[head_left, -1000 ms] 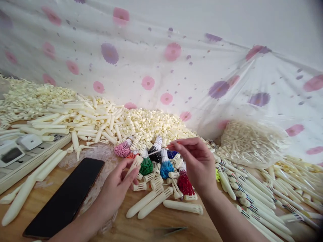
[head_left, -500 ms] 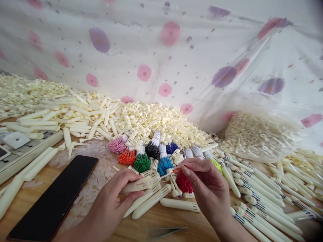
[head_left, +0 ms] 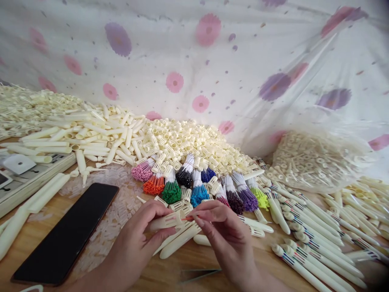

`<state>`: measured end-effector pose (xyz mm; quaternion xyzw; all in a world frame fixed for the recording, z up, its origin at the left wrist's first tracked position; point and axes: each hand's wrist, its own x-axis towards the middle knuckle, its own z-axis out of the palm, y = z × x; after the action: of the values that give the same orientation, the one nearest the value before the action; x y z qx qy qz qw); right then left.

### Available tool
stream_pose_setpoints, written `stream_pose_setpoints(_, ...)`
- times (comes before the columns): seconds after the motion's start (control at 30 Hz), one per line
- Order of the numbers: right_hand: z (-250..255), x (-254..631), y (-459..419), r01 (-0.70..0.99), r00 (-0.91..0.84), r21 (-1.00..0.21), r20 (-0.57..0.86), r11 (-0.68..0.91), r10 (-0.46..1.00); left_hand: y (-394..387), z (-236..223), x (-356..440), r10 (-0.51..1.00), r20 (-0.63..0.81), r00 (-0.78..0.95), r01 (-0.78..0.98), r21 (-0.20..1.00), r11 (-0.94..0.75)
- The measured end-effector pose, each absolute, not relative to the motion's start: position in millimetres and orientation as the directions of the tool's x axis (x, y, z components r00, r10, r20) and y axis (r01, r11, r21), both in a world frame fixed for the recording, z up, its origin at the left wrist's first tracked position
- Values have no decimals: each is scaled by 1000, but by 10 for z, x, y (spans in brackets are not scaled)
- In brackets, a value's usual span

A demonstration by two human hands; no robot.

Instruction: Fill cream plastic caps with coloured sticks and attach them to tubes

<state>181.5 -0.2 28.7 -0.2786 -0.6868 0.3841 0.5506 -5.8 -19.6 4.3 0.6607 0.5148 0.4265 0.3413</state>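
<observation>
My left hand (head_left: 133,243) is closed around a cream pen barrel (head_left: 166,221), whose slotted open end points right. Pinched in the fingertips of my right hand (head_left: 227,235) is a thin red-orange pen refill (head_left: 187,218). It lies at the mouth of the barrel; how far its end reaches inside cannot be made out. Just beyond my hands lie bundles of refills with white stems, among them orange (head_left: 153,185), green (head_left: 172,191), light blue (head_left: 199,194) and purple (head_left: 249,201). More cream barrels (head_left: 180,242) lie under my hands.
A black phone (head_left: 67,235) lies at the left, beside scattered clear plastic pieces (head_left: 114,211). Slotted cream parts (head_left: 185,140) are heaped behind the bundles. Several multicolour pens (head_left: 319,251) lie at the right, below a clear bag of small parts (head_left: 316,162).
My right hand has moved left, bringing the refill to the barrel's open end. It now covers much of the red bundle, while the dark and purple bundles have come into view.
</observation>
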Motion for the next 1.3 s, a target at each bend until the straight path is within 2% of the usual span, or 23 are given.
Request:
stream_pose_setpoints(0.13,260,1755,10,43,-248,-876,457,481,854,-205,41,-32,967,225,122,402,880,-255)
stream_pose_setpoints(0.33,270,1733,55,-69,-275,-992,118,103,954,-205,-9,-42,954,287,86,448,844,-294)
stream_pose_setpoints(0.4,286,1743,61,-89,-287,-995,66,42,956,-193,-17,-52,937,345,61,473,816,-331)
stream_pose_setpoints(0.53,326,1775,50,-62,-303,-993,112,98,946,-178,-14,-68,913,406,37,491,788,-371)
stream_pose_setpoints(0.7,357,1808,40,39,-345,-965,229,258,910,-190,-32,-58,933,357,48,487,807,-334)
stream_pose_setpoints(0.83,368,1807,52,80,-346,-942,281,326,895,-200,-20,-40,951,304,57,479,827,-293)
stream_pose_setpoints(1.3,351,1786,79,70,-369,-973,178,218,912,-207,-18,-53,929,364,63,492,799,-347)
